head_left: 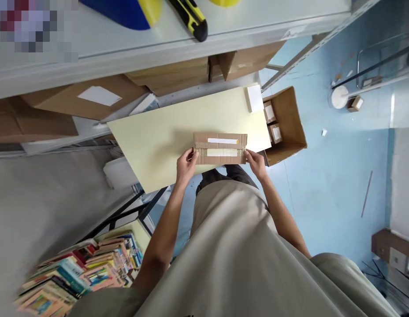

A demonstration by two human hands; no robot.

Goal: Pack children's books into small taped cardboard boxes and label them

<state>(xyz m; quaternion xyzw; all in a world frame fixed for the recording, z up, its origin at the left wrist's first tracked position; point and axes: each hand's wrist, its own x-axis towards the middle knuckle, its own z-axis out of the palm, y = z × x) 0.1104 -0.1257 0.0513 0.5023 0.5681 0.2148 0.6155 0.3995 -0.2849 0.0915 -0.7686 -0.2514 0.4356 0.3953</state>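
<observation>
A flat brown cardboard parcel (220, 148) with white tape strips and a white label lies on the pale yellow table (158, 136), near its front edge. My left hand (187, 164) grips the parcel's left end. My right hand (255, 162) grips its right end. Both arms reach down from my beige shirt.
An open cardboard box (288, 127) holding small parcels stands on the blue floor right of the table. A small white packet (255, 97) lies at the table's far right corner. Shelves with brown boxes (92, 99) stand behind. Stacked books (85, 273) lie lower left. A yellow-black utility knife (193, 18) rests on the top shelf.
</observation>
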